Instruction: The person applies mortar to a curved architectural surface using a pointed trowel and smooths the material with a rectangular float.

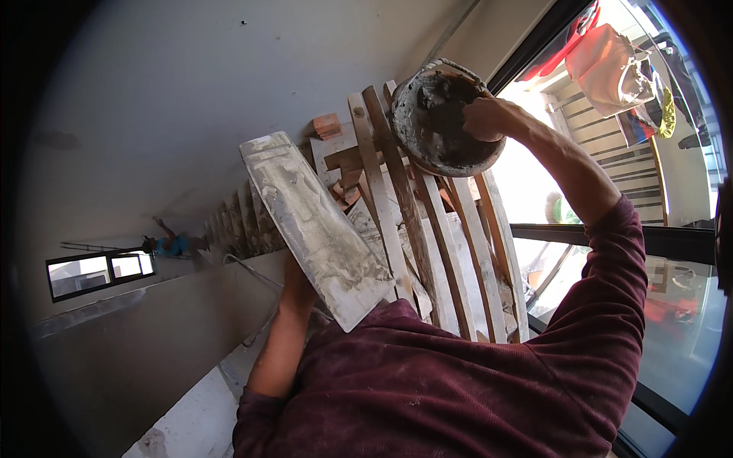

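Observation:
A long, flat plastering float [319, 229], smeared with grey mortar, is tilted in front of my chest. Beneath it my left hand [296, 281] holds it up; the fingers are mostly hidden behind the board. Farther off to the right, a round bucket [405, 133] with a rope-like handle holds wet grey mortar [447, 122]. My right hand [486, 117] reaches over its rim, down to the mortar, with the fingers closed. Whatever they grip is hidden.
Under the bucket runs a row of wooden slats [416, 221]. An orange brick piece [327, 126] lies by the pale wall [191, 84]. To the right is a dark-framed window [611, 238] with hanging clothes beyond. Another person [172, 243] is far off at left.

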`<state>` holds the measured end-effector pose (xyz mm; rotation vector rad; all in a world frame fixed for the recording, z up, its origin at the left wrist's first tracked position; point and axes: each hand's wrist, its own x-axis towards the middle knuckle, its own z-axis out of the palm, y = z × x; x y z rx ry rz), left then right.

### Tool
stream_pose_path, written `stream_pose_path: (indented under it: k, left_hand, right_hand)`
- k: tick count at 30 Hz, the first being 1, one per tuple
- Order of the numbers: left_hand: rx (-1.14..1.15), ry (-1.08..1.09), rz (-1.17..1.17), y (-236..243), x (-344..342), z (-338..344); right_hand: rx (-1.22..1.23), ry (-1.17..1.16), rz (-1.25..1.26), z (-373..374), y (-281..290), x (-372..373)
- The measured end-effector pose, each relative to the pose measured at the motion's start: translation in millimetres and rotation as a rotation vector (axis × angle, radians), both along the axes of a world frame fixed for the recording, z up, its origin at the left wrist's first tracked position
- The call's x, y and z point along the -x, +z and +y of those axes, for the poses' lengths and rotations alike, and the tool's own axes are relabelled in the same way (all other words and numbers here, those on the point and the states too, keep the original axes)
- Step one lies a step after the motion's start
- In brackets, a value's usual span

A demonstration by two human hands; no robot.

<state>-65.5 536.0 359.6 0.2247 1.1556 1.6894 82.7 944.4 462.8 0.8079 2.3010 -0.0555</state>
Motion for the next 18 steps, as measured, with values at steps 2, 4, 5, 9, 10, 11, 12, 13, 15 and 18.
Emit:
stream_pose_path:
  k: [2, 4, 5, 9, 10, 11, 12, 13, 15, 18]
  left_hand:
    - [-0.004, 0.037, -0.04, -3, 0, -1]
    - [0.009, 0.038, 0.014, -8, 1, -3]
    - [0.022, 0.015, 0.09, -9, 2, -3]
    - [0.034, -0.086, 0.263, 8, 4, -3]
    - [0.032, -0.096, 0.293, 13, 4, -2]
    - [0.026, -0.086, 0.318, 15, 2, 2]
    - [0.023, -0.083, 0.347, 16, -1, 5]
    - [0.024, -0.07, 0.38, 18, -3, 6]
    - [0.022, -0.049, 0.362, 21, -4, 9]
    - [-0.009, -0.037, 0.147, 22, -4, 18]
  right_hand:
    - [-0.027, 0.086, 0.031, -7, -1, -4]
    - [-0.027, 0.059, 0.086, -16, 7, -6]
    - [-0.028, 0.043, 0.112, -19, 10, -8]
    - [-0.003, 0.115, 0.162, -22, 6, -14]
    - [0.013, 0.119, 0.156, -23, 7, -12]
    - [0.029, 0.122, 0.15, -23, 9, -12]
    - [0.075, 0.057, 0.167, -22, 11, -18]
    - [0.122, 0.003, 0.187, -22, 14, -22]
    - [0.203, -0.082, 0.196, -25, 25, -29]
    - [0.318, -0.205, 0.199, -37, 41, -53]
